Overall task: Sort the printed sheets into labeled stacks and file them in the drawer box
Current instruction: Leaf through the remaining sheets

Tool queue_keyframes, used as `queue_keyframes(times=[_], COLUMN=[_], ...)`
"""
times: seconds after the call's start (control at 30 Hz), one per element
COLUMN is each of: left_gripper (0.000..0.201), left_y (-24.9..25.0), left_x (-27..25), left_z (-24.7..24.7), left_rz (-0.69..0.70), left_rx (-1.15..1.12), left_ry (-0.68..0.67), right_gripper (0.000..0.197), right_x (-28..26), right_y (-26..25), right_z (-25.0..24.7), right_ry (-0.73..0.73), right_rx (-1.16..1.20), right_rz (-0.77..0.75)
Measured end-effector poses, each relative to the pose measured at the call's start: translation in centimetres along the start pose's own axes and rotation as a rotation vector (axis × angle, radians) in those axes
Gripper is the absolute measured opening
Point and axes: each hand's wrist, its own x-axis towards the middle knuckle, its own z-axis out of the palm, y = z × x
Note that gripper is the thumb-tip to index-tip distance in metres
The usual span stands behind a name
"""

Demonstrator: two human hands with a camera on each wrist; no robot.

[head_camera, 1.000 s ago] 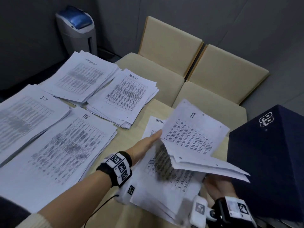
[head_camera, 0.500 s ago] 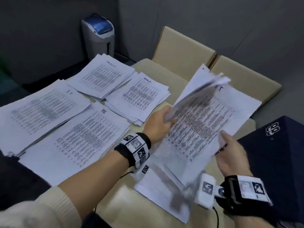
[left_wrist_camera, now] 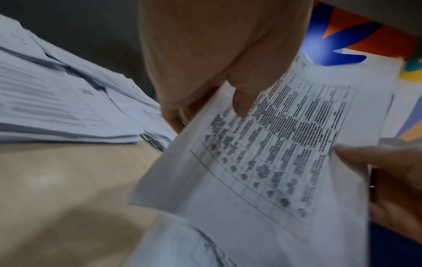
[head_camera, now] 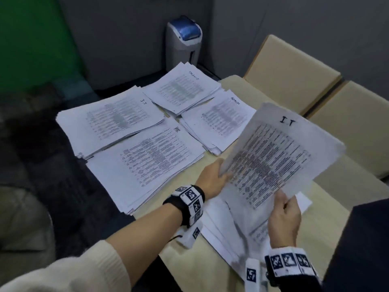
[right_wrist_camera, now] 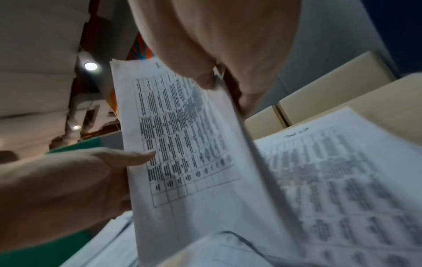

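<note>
I hold a thin bundle of printed sheets marked "IT" (head_camera: pixel 273 157) tilted above the table. My left hand (head_camera: pixel 222 175) pinches its left edge, thumb on top (left_wrist_camera: pixel 239 104). My right hand (head_camera: pixel 283 199) pinches its lower right edge (right_wrist_camera: pixel 212 81). Under the bundle lies a loose pile of sheets (head_camera: pixel 221 228). To the left lie labeled stacks: "I.T" (head_camera: pixel 111 121), "HR" (head_camera: pixel 147 163), "ADMIN" (head_camera: pixel 219 121) and a far one with an unreadable label (head_camera: pixel 183 89). The dark blue drawer box (head_camera: pixel 368 239) stands at the right edge.
Two beige chairs (head_camera: pixel 294 70) stand behind the table (head_camera: pixel 189 260). A white bin with a blue lid (head_camera: pixel 184 43) is on the floor by the far wall. The stacks overhang the table's left edge.
The IT sheets have come up off the loose pile and settled from a flutter into a flat bundle. My right hand came from under the pages to the bundle's lower edge.
</note>
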Motion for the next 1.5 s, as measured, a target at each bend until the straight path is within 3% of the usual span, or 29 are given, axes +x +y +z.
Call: queue_keyframes(times=[0.1, 0.2, 0.3, 0.4, 0.53, 0.67, 0.77, 0.87, 0.93, 1.0, 1.1, 1.2, 1.33, 1.5], left_gripper=[0.047, 0.040, 0.029, 0.019, 0.013, 0.012, 0.010, 0.028, 0.040, 0.047, 0.039, 0.031, 0.024, 0.023], left_y=[-0.4, -1.9, -3.6, -5.4, -8.6, -12.2, -14.5, -16.8, -17.3, -16.6, -14.0, -10.7, -6.5, -3.2], left_x=[-1.0, -1.2, -1.5, -1.6, 0.1, 2.7, 5.7, 8.6, 10.4, 12.0, 14.1, 15.1, 14.0, 10.3], left_z=[-3.8, -8.7, -14.1, -20.6, -31.8, -42.4, -47.5, -49.3, -48.8, -47.1, -42.6, -36.2, -25.2, -10.5], left_rz=[-0.007, -0.082, -0.112, -0.134, -0.192, -0.259, -0.293, -0.370, -0.415, -0.427, -0.280, -0.101, 0.076, 0.073], left_rx=[-0.101, -0.107, -0.140, -0.112, 0.010, 0.172, 0.337, 0.567, 0.722, 0.761, 0.677, 0.554, 0.405, 0.337], left_ry=[0.097, 0.219, 0.323, 0.394, 0.451, 0.408, 0.326, 0.282, 0.299, 0.400, 0.472, 0.340, 0.125, -0.146], right_gripper=[0.033, 0.031, 0.039, 0.065, 0.034, 0.021, 0.023, 0.024, 0.021, 0.016, 0.012, 0.010, 0.012, 0.008], right_x=[0.7, 0.7, -0.2, -1.2, -2.8, -3.7, -4.2, -4.4, -4.3, -4.2, -3.8, -3.1, -0.6, 2.2], right_y=[-1.7, -3.9, -4.3, -4.1, -0.7, 2.1, 2.3, 2.5, 2.3, 1.8, 0.4, -1.5, -0.8, 3.7], right_z=[2.1, 5.5, 10.0, 14.6, 19.2, 21.4, 22.4, 22.8, 22.7, 22.6, 22.0, 20.3, 15.1, 6.3], right_ry=[0.016, -0.061, -0.189, -0.378, -0.570, -0.627, -0.575, -0.553, -0.556, -0.562, -0.555, -0.431, -0.193, 0.011], right_rx=[0.061, 0.116, 0.237, 0.319, 0.014, -0.355, -0.457, -0.479, -0.479, -0.447, -0.313, -0.068, -0.014, -0.170], right_rz=[-0.091, -0.091, 0.011, 0.241, 0.439, 0.338, 0.338, 0.369, 0.380, 0.394, 0.447, 0.526, 0.491, 0.457])
